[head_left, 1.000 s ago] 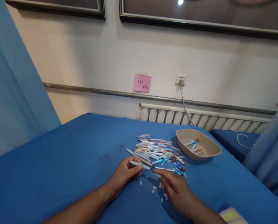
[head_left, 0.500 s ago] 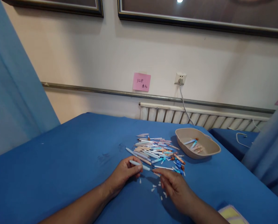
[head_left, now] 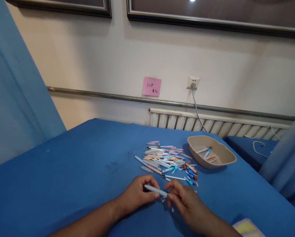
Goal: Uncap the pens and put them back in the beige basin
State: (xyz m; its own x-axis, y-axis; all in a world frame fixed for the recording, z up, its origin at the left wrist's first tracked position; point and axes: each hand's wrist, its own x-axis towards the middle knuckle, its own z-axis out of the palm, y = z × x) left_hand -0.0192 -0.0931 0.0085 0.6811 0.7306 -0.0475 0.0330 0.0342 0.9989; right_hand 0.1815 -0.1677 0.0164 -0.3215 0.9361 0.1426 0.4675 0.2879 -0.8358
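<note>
My left hand [head_left: 142,191] pinches a pale blue pen barrel [head_left: 154,189] between thumb and fingers, just above the blue cloth. At the barrel's right end, the thumb and fingers of my right hand [head_left: 184,199] close on it and cover that end. Beyond both hands lies a loose pile of pen parts [head_left: 159,161]: pale barrels, thin white refills, and orange, brown and blue pieces. A thin white refill with a dark tip [head_left: 174,177] rests at the pile's near side. Small white tips [head_left: 172,209] lie beneath my hands, partly hidden.
A beige basin [head_left: 228,159] holding a few pen pieces stands right of the pile. The blue-covered table [head_left: 75,164] meets a wall with a radiator [head_left: 167,120] and metal rail. A folded yellow cloth [head_left: 246,227] lies at front right. Curtains hang on both sides.
Both hands have shifted toward me and slightly right with the pen barrel. My right fingers, pointing at a dark tip before, are now closed around the barrel's right end.
</note>
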